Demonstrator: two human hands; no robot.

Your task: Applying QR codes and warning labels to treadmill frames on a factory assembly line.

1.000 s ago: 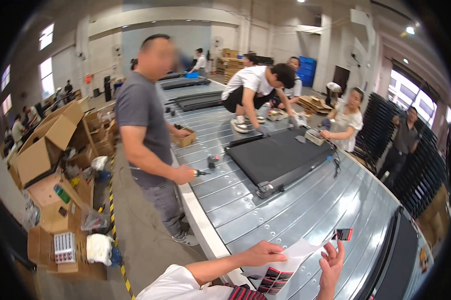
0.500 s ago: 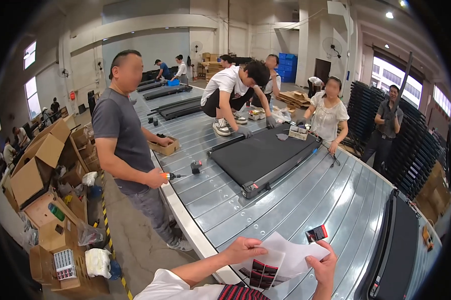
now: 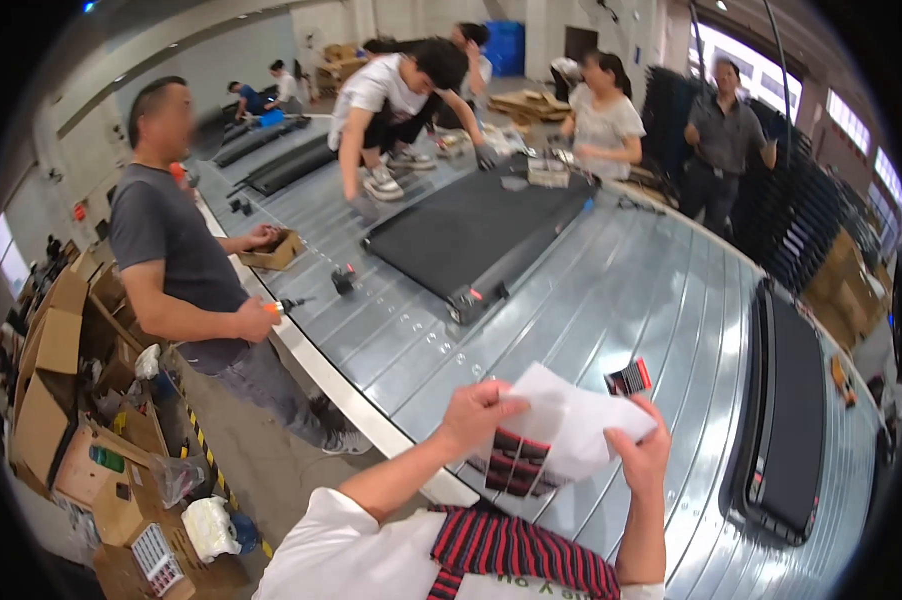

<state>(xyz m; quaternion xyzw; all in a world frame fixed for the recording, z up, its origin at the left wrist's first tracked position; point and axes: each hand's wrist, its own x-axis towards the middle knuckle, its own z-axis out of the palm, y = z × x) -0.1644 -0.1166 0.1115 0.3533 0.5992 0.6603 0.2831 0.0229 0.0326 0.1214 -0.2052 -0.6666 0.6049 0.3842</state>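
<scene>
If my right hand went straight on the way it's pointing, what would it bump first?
Likely the black-and-red label just beyond the fingers of your right hand; depth is unclear, so they may already be touching.

This is a factory hall, an assembly workshop by its look; a long metal-topped platform (image 3: 611, 300) runs down it, with a flat black belted deck (image 3: 491, 225) and several similar black units on top; a crouching co-worker (image 3: 383, 90) works up on the platform itself, while a co-worker in grey (image 3: 176, 235) stands at its edge holding a power driver (image 3: 279, 308); dark frames (image 3: 811, 230) rise in a tall stack on the right, blue crates (image 3: 505, 48) at the back; opened cardboard boxes (image 3: 61, 340) crowd the left side, beside black-and-yellow marking tape (image 3: 203, 440) on a bare grey floor (image 3: 271, 455); pale, high walls enclose it all.
</scene>
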